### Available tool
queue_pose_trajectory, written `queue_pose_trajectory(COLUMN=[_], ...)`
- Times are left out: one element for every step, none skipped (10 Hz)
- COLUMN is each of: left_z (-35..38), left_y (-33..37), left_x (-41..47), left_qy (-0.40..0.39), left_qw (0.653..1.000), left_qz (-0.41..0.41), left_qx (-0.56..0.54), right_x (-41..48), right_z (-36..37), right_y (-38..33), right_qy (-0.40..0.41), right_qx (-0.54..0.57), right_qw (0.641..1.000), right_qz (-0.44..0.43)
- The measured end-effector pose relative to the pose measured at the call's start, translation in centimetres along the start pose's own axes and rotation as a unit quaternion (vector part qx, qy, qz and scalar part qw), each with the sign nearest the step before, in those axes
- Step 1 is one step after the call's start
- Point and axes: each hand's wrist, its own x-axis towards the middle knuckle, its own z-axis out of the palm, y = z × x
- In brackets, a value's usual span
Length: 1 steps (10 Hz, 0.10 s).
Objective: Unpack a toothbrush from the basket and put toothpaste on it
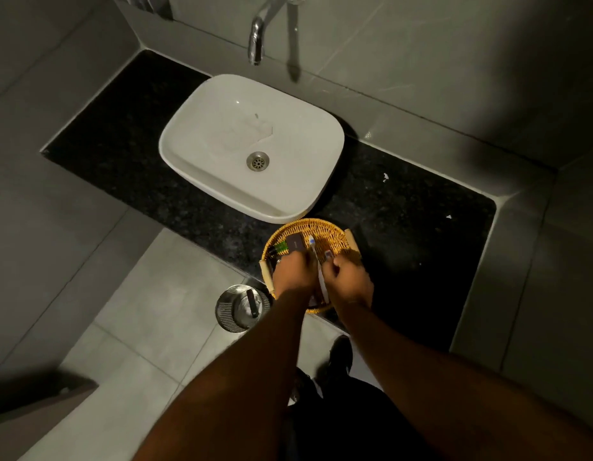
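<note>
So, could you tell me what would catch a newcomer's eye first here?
The white basin on the black counter, under a chrome tap. Nearer, both hands work over a wicker basket at the counter's edge, a white toothbrush rising between them.

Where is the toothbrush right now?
In the head view, the toothbrush is over the wicker basket, between the left hand and right hand, just below the white sink.
</note>
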Motion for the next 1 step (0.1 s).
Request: queue_pose_trajectory(left_z=[-3.12], left_y=[-0.31], left_x=[-1.51], left_qy=[0.082], left_qw=[0.991], left_qz=[0.090], left_qx=[0.063], right_x=[0.28], right_z=[-2.17], right_y=[-1.87], right_qy=[0.038], right_qx=[-0.030], right_qw=[0.988], right_qz=[-0.144])
